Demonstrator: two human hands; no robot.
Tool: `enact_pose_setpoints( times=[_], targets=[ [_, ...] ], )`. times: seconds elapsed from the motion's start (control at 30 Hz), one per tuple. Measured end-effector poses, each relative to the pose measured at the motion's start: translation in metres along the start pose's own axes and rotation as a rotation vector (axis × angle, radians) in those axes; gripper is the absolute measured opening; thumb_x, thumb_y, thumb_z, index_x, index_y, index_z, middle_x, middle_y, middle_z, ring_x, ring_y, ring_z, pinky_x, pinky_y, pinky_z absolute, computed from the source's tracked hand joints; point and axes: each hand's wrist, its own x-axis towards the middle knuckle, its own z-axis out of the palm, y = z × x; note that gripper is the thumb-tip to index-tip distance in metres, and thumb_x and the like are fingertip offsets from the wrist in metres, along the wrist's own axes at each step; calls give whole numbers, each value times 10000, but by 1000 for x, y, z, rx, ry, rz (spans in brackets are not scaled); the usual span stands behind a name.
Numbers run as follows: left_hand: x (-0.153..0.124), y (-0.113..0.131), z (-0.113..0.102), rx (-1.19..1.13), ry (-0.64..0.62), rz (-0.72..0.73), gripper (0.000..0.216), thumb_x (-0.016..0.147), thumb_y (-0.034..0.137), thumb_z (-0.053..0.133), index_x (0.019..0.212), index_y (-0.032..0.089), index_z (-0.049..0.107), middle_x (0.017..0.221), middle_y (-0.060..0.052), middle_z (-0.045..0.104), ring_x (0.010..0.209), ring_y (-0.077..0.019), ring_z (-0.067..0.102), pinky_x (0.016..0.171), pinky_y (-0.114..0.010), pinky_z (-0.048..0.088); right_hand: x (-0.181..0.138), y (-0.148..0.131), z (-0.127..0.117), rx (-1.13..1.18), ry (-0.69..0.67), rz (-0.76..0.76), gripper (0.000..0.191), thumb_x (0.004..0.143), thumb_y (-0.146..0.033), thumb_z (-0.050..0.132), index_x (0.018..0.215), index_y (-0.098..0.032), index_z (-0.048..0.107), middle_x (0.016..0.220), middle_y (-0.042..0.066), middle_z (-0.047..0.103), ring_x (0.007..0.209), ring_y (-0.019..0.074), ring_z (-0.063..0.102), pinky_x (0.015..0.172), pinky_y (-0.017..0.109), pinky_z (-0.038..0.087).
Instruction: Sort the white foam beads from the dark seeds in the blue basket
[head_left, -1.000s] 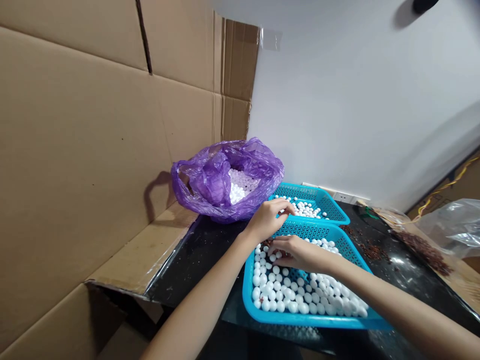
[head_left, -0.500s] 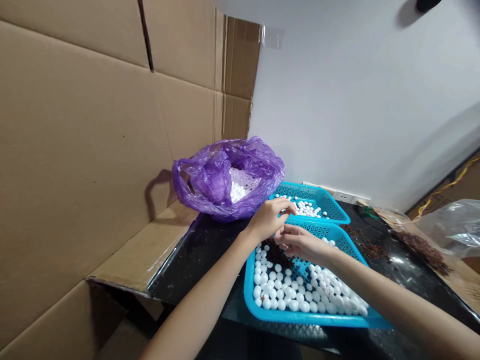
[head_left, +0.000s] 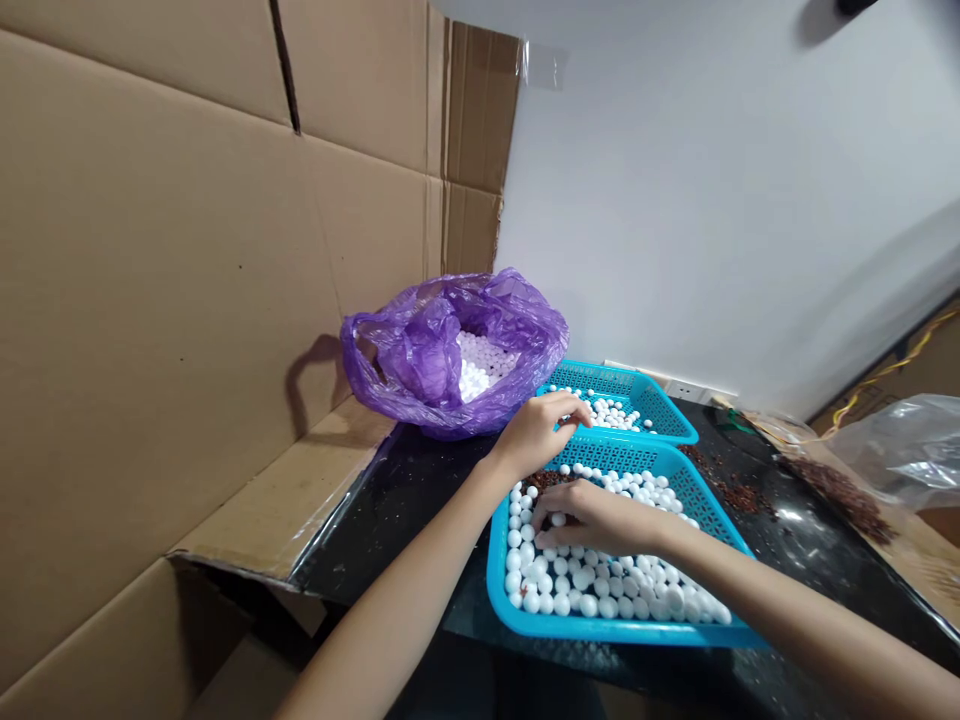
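My right hand (head_left: pixel 596 515) is down in the front blue plastic basket (head_left: pixel 600 631), fingers curled around a white ball (head_left: pixel 557 519). Several more small white balls (head_left: pixel 589 605) cover the basket's floor around it. A patch of dark reddish-brown bits (head_left: pixel 546 481) lies by its fingertips, partly hidden. My left hand (head_left: pixel 541 432) hovers over the far left corner of this basket, near the rear one. Its fingers are bent together, and whatever they hold, if anything, is hidden.
Behind stands a second blue basket (head_left: pixel 667 410) with white balls. An open purple plastic bag (head_left: pixel 405 400) of white balls sits left of it. Brown bits (head_left: pixel 739 497) are scattered on the black table (head_left: pixel 375 540). Cardboard (head_left: pixel 165 250) walls the left; a clear bag (head_left: pixel 907 445) lies right.
My right hand has moved down and slightly left, away from my left hand and into the balls of the front basket. My left hand has stayed nearly still.
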Motion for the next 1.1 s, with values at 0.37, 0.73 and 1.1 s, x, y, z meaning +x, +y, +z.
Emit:
enact_pose_setpoints(
  times=[0.37,0.73,1.1],
  targets=[
    [-1,-2,0,2,-7,14,278,730,-49,465,750,166,640,852,-10,682,847,-133,640,761,-265,521,-6,2,-6,-82,-35,-28,132,865,-258,602,940,-171,667,919,57,687,815,186,641,720,269,484],
    [0,-2,0,10,0,16,282,733,-45,459,748,171,640,861,-7,684,844,-134,644,756,-274,529,-8,-3,-9,32,52,-11,133,852,-284,602,884,-190,690,842,43,675,740,174,603,687,288,457],
    [0,-1,1,2,20,-6,272,739,-49,473,753,168,637,846,-10,684,845,-139,646,790,-289,519,-109,66,-67,372,754,237,345,878,-535,452,938,-214,562,554,-90,207,426,81,169,389,217,150]
  ],
)
